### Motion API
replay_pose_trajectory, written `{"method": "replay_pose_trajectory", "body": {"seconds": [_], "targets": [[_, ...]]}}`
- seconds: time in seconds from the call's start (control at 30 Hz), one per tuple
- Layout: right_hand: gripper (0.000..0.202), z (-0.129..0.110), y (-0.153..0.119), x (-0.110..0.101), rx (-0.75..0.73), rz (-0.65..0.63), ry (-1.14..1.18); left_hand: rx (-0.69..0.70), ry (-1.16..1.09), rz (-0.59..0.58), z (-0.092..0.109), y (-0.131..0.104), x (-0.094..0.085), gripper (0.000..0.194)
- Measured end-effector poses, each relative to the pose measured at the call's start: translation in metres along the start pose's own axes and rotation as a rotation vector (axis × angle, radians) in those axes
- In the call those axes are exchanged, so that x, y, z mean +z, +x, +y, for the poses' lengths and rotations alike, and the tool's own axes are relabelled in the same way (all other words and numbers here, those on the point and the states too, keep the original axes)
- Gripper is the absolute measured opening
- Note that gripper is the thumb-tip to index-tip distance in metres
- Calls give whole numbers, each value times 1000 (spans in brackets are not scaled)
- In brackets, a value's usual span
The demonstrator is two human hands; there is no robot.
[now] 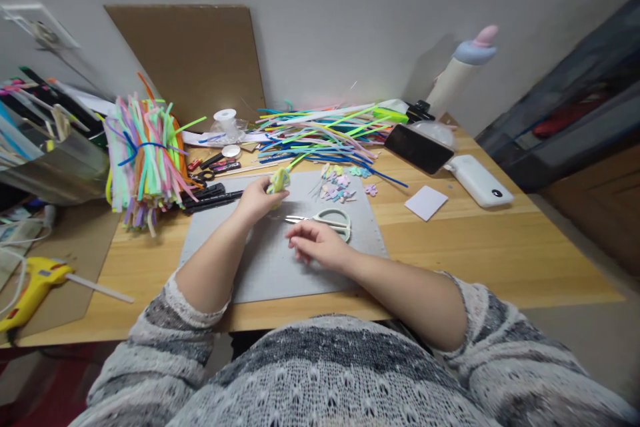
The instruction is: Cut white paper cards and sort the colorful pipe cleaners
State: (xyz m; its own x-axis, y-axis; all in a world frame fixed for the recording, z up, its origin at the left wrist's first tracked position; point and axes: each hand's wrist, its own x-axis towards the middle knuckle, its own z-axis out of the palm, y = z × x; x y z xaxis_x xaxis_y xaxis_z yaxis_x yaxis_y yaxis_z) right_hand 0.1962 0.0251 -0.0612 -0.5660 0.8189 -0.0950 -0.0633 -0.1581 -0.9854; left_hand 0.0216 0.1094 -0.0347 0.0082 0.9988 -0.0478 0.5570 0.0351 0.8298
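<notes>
From where I stand, the wooden bench (505,247) is the widest thing here, with the grey mat (260,280) lying on it in front of the person. Beyond the mat spreads a heap of loose fuzzy strips (320,137) in many colours, none of them shaped as far as I can see, and left of the mat stands a thick bundle of strips (150,173), banded with a blue one. Further left of the mat lies the yellow glue gun (40,287), out of both hands. Over the mat's far side, the left hand (257,200) has its fingers closed on a small yellow-green piece (279,181), which looks bunched or wound into form; I can't tell if it is finished, or whether the lime strip running up beside it is attached. Over the mat's middle, the right hand (320,245) has its fingers loosely curled and partly open, with nothing visible in them. The scissors (317,216) lie on the mat just beyond that hand, ungripped. Smallest are the pastel pieces (340,190), loose at the mat's far edge, apart from the yellow-green piece.
</notes>
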Motion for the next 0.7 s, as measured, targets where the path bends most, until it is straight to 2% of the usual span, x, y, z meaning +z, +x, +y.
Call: {"method": "replay_pose_trajectory", "body": {"seconds": [0.07, 0.13, 0.2, 0.3, 0.47, 0.6, 0.7], "targets": [[18, -7, 4, -12, -146, 178, -83, 47, -138, -1, 3, 0, 4, 44], [19, -15, 11, -26, -304, 354, -294, 83, -241, 15, 5, 1, 11, 47], [22, -21, 22, -39, -369, 436, -557, 119, -300, 34, 6, 3, 19, 47], [31, -24, 39, -49, -341, 429, -731, 172, -313, 24, 4, 7, 29, 42], [37, -11, 62, -50, -283, 421, -743, 240, -221, -19, -5, 12, 32, 40], [37, 1, 67, -54, -232, 431, -714, 282, -136, -36, -7, 12, 30, 51], [35, 2, 65, -54, -255, 406, -704, 311, -89, -27, -1, 8, 30, 56]]}}
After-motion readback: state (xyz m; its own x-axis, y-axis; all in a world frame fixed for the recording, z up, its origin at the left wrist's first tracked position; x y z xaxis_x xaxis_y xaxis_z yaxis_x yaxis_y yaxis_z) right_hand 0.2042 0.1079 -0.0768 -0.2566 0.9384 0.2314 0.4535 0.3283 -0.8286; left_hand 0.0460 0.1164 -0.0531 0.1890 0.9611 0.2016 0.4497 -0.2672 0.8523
